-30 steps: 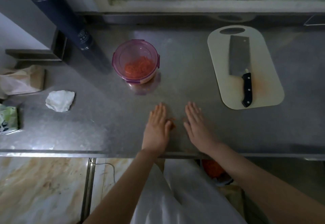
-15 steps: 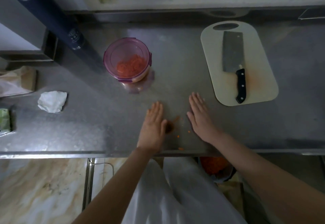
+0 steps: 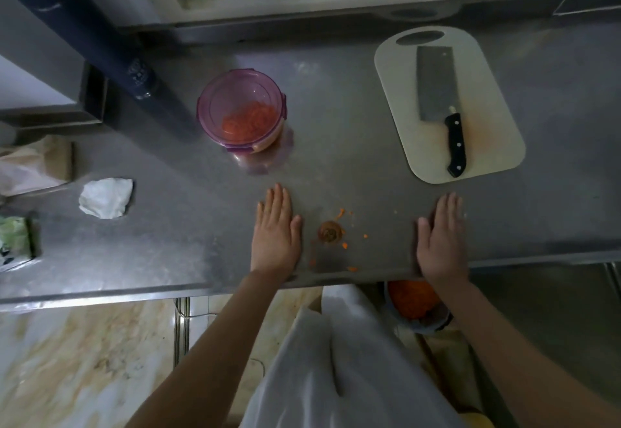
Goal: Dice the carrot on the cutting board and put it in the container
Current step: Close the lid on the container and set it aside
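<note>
Resting left hand (image 3: 275, 236) and right hand (image 3: 442, 243) flat, fingers together, flanking carrot scraps (image 3: 331, 232) | cleaver (image 3: 440, 98) parked on cutting board (image 3: 484, 145) | container (image 3: 242, 85) filled, dicing likely done

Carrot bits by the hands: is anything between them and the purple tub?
No. Only bare counter lies between the carrot bits and the purple tub. The cutting board and knife sit off to the right; the left hand and right hand lie flat either side.
</note>
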`<state>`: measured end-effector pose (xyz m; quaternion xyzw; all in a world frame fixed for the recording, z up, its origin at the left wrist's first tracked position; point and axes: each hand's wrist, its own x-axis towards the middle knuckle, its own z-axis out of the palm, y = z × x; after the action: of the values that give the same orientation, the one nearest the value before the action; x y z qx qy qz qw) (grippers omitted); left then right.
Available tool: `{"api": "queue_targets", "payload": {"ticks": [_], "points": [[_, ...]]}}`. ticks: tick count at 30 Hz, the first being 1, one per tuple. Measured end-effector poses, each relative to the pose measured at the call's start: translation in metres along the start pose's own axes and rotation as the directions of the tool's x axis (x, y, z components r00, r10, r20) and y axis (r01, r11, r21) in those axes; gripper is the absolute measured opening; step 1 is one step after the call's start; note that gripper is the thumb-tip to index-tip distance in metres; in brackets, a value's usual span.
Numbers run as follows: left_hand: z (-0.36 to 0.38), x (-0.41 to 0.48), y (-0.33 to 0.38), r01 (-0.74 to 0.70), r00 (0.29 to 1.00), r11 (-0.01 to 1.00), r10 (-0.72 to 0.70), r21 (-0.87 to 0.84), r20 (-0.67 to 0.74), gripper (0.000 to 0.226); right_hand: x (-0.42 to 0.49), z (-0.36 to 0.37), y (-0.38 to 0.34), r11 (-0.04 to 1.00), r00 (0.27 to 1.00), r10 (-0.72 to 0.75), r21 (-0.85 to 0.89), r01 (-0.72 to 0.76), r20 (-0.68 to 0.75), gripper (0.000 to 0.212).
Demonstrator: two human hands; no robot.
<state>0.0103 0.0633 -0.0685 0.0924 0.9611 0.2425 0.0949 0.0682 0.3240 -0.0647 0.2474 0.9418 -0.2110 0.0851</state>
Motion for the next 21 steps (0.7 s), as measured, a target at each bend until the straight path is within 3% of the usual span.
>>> {"api": "queue_targets", "payload": {"ticks": [2,4,7,9,12,15,18,21], "points": [[0.011,-0.005,0.015,-0.050,0.998,0.997,0.053,-0.059,0.038,0.069,-0.012,0.018,-0.024,0.998,0.999,-0.043,0.038,0.042,0.031,0.061],[0.017,-0.012,0.032,-0.106,0.990,0.981,0.119,-0.160,0.074,0.065,-0.027,0.038,-0.049,0.979,0.981,-0.187,0.089,0.181,0.061,0.065],[0.014,-0.025,0.049,-0.147,0.961,0.900,0.228,-0.410,0.155,0.053,-0.047,0.053,-0.065,0.918,0.912,-0.394,0.099,0.384,0.115,0.059],[0.006,-0.030,0.047,-0.127,0.966,0.854,0.223,-0.504,0.134,0.052,-0.049,0.044,-0.064,0.893,0.894,-0.434,0.181,0.411,0.109,0.055],[-0.002,-0.020,0.023,-0.078,0.996,0.930,0.087,-0.360,0.007,0.054,-0.039,0.022,-0.046,0.921,0.952,-0.299,0.280,0.270,0.067,0.052],[-0.003,-0.005,0.005,-0.032,0.999,0.986,0.033,-0.161,0.006,0.063,-0.032,0.015,-0.018,0.975,0.989,-0.148,0.164,0.151,-0.030,0.054],[0.008,0.003,0.013,-0.130,0.989,0.986,0.136,-0.103,0.051,0.072,-0.052,0.029,-0.019,0.980,0.989,-0.136,0.136,0.143,-0.061,0.060],[0.025,0.000,0.036,-0.265,0.953,0.952,0.282,-0.152,0.107,0.068,-0.075,0.043,-0.038,0.970,0.978,-0.189,0.140,0.199,-0.086,0.057]]}}
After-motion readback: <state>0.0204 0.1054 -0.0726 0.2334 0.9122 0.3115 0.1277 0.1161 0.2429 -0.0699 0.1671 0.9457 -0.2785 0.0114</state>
